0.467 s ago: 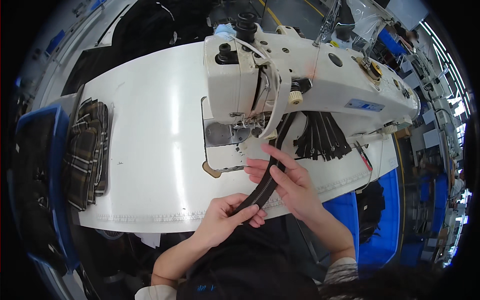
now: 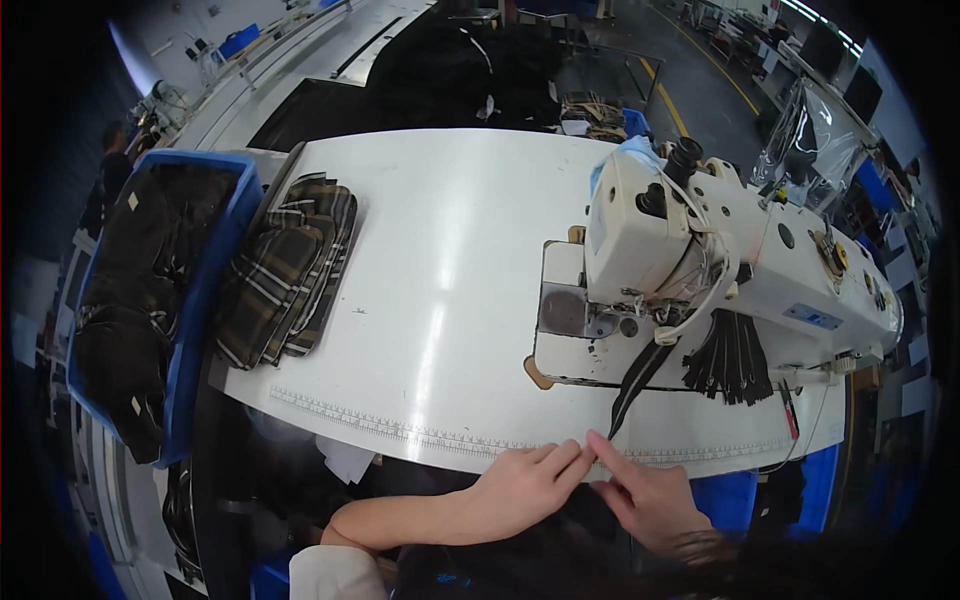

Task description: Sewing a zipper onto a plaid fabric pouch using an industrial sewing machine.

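A long black zipper (image 2: 637, 385) runs from under the needle area of a white sewing machine (image 2: 740, 240) toward the table's front edge. Its near end disappears among my fingers. My left hand (image 2: 527, 488) is closed there, fingers bent and fingertips together at the zipper's end. Against those fingertips lies the outstretched forefinger of my right hand (image 2: 655, 500), which is curled around the zipper's end from the other side; its thumb is lower down. What exactly each fingertip pinches is hidden. Right of the strip, a fanned bundle of black zippers (image 2: 728, 362) lies beneath the machine arm.
Folded plaid fabric pieces (image 2: 290, 270) are stacked at the table's left, beside a blue bin (image 2: 215, 290) of dark cloth. Red-handled thread snips (image 2: 790, 412) lie at the right. A printed ruler strip (image 2: 400, 428) follows the front edge. Dark fabric (image 2: 460, 75) covers the area behind.
My view has swung left, so the machine appears further right. My hands have come together at the zipper's near end; the right hand has left the strip's middle.
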Available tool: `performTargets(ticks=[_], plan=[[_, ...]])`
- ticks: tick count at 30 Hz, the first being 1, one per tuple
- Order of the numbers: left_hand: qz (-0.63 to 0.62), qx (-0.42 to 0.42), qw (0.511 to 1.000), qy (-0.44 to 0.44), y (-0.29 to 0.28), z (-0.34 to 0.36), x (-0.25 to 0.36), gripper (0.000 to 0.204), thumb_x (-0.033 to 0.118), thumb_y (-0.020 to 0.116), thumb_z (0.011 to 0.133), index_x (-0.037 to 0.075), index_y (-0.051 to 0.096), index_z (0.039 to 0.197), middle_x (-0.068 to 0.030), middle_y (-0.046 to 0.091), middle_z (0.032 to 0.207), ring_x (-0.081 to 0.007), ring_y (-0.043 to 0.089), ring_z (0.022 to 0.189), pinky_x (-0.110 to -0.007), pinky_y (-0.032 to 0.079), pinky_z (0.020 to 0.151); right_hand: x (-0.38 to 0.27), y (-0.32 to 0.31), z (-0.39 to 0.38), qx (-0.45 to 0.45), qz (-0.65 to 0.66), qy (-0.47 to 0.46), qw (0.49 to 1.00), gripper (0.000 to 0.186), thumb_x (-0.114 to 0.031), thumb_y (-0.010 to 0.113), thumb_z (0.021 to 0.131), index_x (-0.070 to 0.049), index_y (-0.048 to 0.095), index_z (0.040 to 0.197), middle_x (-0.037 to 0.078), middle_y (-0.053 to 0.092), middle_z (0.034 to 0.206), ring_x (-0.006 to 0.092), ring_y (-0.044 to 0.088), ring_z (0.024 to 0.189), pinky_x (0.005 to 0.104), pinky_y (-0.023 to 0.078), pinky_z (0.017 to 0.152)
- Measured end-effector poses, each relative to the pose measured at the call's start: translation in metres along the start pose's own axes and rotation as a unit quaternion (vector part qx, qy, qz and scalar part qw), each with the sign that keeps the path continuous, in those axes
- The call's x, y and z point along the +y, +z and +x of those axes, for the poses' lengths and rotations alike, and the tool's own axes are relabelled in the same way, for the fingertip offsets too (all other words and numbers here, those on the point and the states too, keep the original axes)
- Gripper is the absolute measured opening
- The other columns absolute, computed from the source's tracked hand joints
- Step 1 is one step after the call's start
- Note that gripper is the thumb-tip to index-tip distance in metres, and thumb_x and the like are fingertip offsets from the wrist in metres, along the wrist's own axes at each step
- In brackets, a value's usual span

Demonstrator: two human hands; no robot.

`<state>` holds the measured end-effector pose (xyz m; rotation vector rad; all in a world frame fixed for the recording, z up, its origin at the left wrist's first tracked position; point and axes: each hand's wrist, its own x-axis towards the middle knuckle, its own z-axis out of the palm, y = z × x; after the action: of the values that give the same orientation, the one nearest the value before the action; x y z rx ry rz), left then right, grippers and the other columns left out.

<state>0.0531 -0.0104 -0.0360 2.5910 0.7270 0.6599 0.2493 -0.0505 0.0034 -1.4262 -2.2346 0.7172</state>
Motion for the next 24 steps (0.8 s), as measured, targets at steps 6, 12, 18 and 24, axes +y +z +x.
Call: performTargets(ticks=[6,12,18,24], plan=[[0.048,0.039,0.973,0.223,0.004,-0.017,0.013,0.037,0.011,0.057,0.067,-0.008,0.058,0.099,-0.0152,0.056,0.101,-0.0241,0.057,0.087,-0.029,0.049,0.065,0.071,0.011,0.025,0.186,0.015,0.088,0.979,0.031,0.005,0.057,0.078,-0.001,0.063,0.107,0.018,0.065,0.084,0.0301,0.063,0.068,0.0324,0.05,0.063],[-0.333,-0.144,0.931,0.038,-0.021,-0.044,-0.024,0.028,0.027,0.055,0.093,-0.001,0.061,0.095,-0.0134,0.06,0.078,-0.0311,0.059,0.067,-0.036,0.049,0.058,0.09,0.018,0.024,0.258,-0.171,0.025,0.951,0.043,0.009,0.054,0.068,0.001,0.062,0.109,0.02,0.061,0.093,0.0311,0.06,0.077,0.0346,0.048,0.067],[0.273,0.251,0.891,-0.263,-0.136,-0.084,-0.181,0.008,0.007,0.064,0.082,0.0,0.067,0.083,-0.0085,0.061,0.084,-0.0256,0.057,0.08,-0.035,0.048,0.068,0.085,0.042,0.015,0.188,-0.323,-0.093,0.923,0.039,0.004,0.053,0.067,0.011,0.057,0.105,0.024,0.055,0.116,0.0377,0.055,0.102,0.0484,0.044,0.087],[0.392,0.12,0.829,-0.38,-0.155,-0.138,-0.239,0.031,0.017,0.065,0.079,-0.001,0.059,0.103,-0.0155,0.062,0.101,-0.0323,0.059,0.096,-0.04,0.05,0.081,0.095,0.035,0.013,0.092,-0.301,-0.125,0.941,0.043,0.002,0.051,0.069,0.015,0.052,0.11,0.027,0.052,0.12,0.0439,0.051,0.113,0.0527,0.044,0.094]])
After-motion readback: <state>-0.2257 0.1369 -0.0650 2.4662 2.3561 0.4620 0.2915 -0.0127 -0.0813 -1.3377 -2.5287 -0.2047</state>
